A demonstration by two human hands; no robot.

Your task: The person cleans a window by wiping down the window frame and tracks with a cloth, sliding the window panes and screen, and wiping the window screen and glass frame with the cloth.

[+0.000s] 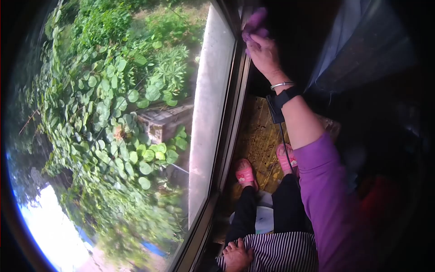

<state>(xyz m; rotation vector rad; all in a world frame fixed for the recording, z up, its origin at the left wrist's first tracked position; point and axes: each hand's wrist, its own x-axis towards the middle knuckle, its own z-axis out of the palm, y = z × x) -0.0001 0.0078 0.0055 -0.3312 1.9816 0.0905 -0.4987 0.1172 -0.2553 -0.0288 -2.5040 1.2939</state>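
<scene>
R hand [264,53] grips purple cloth [255,23] vs window frame [239,90]; L hand [236,256] loosely curled on striped apron [281,251].

A crumpled purple cloth [254,23] is pressed flat against the dark window frame [235,104]

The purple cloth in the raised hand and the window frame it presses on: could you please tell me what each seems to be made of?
The purple cloth looks like soft woven or microfibre fabric: it bunches and folds under the right hand. The window frame seems to be dark metal, perhaps painted or anodised aluminium, judging by its thin straight rails with a dull sheen; the picture leaves it open.
</scene>
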